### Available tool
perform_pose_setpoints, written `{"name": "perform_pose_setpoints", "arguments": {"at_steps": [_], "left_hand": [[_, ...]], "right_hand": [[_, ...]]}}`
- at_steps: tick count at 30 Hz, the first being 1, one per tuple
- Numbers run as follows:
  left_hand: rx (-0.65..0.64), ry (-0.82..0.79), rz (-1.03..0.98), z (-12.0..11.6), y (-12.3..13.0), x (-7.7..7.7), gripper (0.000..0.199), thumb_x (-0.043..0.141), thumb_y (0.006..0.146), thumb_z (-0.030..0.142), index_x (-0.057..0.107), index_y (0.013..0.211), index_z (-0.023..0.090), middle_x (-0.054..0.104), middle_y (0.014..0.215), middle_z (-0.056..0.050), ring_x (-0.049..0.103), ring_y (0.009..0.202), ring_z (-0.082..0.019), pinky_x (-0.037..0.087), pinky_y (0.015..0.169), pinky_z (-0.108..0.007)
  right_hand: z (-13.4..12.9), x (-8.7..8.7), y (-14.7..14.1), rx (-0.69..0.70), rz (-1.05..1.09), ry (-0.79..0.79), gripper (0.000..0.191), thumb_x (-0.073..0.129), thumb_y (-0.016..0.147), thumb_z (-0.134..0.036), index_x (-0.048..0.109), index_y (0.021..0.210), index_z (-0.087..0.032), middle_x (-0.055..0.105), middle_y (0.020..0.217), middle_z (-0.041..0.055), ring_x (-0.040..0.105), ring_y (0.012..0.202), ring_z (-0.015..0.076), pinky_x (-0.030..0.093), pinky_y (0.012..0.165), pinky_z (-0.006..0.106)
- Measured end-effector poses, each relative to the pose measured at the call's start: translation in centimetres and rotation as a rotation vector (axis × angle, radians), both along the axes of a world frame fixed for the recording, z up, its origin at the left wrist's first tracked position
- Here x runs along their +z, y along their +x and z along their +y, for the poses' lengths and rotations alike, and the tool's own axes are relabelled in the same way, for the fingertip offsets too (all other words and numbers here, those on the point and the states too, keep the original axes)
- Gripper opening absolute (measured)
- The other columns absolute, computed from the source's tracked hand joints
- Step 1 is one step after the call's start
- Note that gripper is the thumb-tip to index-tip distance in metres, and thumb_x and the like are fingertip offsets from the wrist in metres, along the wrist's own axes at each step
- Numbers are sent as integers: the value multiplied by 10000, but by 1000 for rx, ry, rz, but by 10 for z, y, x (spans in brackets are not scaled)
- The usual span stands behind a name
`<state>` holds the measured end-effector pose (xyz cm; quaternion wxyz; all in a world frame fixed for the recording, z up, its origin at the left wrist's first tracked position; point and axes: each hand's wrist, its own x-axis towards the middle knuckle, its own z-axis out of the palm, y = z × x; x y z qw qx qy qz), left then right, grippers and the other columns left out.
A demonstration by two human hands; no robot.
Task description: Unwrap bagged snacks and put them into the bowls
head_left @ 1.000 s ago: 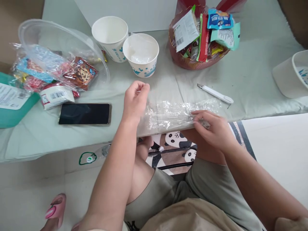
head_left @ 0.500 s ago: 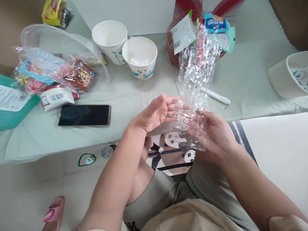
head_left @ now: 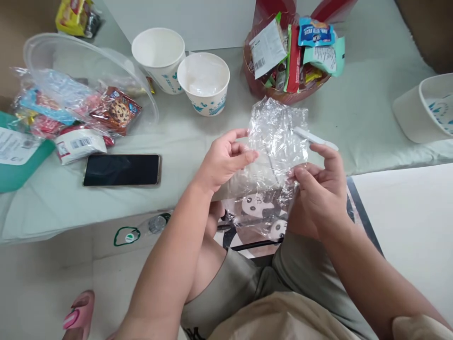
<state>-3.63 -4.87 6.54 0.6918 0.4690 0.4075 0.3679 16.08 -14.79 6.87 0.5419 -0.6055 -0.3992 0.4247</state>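
Observation:
A crinkled clear plastic bag (head_left: pixel 272 146) spans the space between my hands, over the table's front edge. My left hand (head_left: pixel 228 158) pinches its left side between thumb and fingers. On the right side, my right hand (head_left: pixel 320 182) grips the bag between thumb and bent fingers, its index finger raised. A white plastic stick-like utensil (head_left: pixel 320 139) lies on the table, partly behind the bag. Just beyond the bag stands a reddish basket (head_left: pixel 253 80) heaped with wrapped snacks, among them a blue packet (head_left: pixel 316 32).
Two paper cups (head_left: pixel 203 101) (head_left: pixel 159 61) stand left of the basket; the nearer holds clear plastic. A phone (head_left: pixel 122 170) lies at front left, below a clear lidded tub (head_left: pixel 155 111) and snack packets (head_left: pixel 81 141). Another paper container (head_left: pixel 410 111) stands at far right.
The bag has come down from in front of the basket and spread wider. Both hands, earlier with fingers extended at the bag, now pinch its sides farther apart.

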Motion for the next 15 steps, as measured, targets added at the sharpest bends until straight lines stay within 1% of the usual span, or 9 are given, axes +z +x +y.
{"name": "perform_pose_setpoints", "arguments": {"at_steps": [2, 4, 5, 7, 8, 9, 11, 13, 15], "left_hand": [[32, 26, 2, 1, -1, -1, 491, 871, 720, 248, 647, 1154, 196, 525, 637, 92, 459, 542, -46, 421, 557, -207], [42, 48, -15, 1, -3, -1, 482, 846, 753, 266, 639, 1186, 227, 558, 667, 78, 533, 586, -68, 486, 629, -224], [25, 52, -27, 0, -4, 0, 529, 831, 768, 270, 614, 1251, 254, 596, 703, 65, 589, 629, -85, 520, 678, -241], [-67, 44, -42, -2, -7, 1, 704, 813, 776, 257, 508, 1407, 326, 685, 823, 34, 683, 726, -122, 562, 751, -280], [-126, 40, -40, -3, -7, 1, 772, 807, 770, 242, 461, 1450, 354, 715, 879, 22, 709, 759, -135, 570, 764, -291], [-179, 42, -31, -4, -8, 2, 779, 799, 764, 226, 458, 1452, 360, 731, 910, 12, 723, 778, -142, 572, 764, -294], [-239, 75, 3, -5, -9, 2, 615, 775, 760, 207, 578, 1334, 307, 731, 914, 1, 718, 791, -138, 565, 758, -283], [-256, 141, 67, -6, -9, 3, 442, 763, 752, 203, 688, 1185, 247, 698, 870, 2, 671, 773, -120, 543, 746, -266], [-278, 213, 178, -6, -9, 3, 403, 768, 739, 206, 742, 1141, 219, 645, 812, 16, 596, 726, -105, 510, 716, -258]], "right_hand": [[0, -5, 4, -14, -36, 25, 360, 722, 913, -331, 566, 1233, -391, 650, 785, -33, 634, 677, 169, 555, 688, 357], [0, -10, 7, -19, -69, 35, 309, 695, 933, -341, 577, 1215, -385, 640, 796, -24, 635, 700, 175, 554, 736, 376], [1, -12, 8, -18, -84, 37, 279, 680, 943, -347, 585, 1203, -381, 633, 799, -21, 632, 707, 177, 552, 754, 382], [2, -14, 10, -17, -122, 42, 215, 637, 967, -363, 605, 1179, -365, 627, 813, -11, 626, 724, 179, 547, 770, 385], [2, -15, 10, -16, -145, 43, 191, 613, 978, -369, 617, 1168, -352, 631, 829, -3, 625, 738, 180, 545, 770, 381], [2, -15, 10, -15, -169, 43, 179, 590, 987, -375, 629, 1158, -338, 639, 850, 6, 626, 754, 180, 544, 768, 375], [1, -14, 11, -15, -213, 28, 189, 563, 994, -383, 656, 1141, -309, 658, 902, 24, 631, 787, 180, 544, 768, 361], [0, -11, 13, -5, -234, -4, 217, 579, 982, -391, 679, 1151, -300, 670, 939, 33, 635, 815, 185, 546, 769, 354], [-2, -9, 15, 20, -235, -14, 253, 644, 946, -387, 694, 1180, -305, 665, 951, 31, 638, 844, 192, 547, 777, 353]]}}
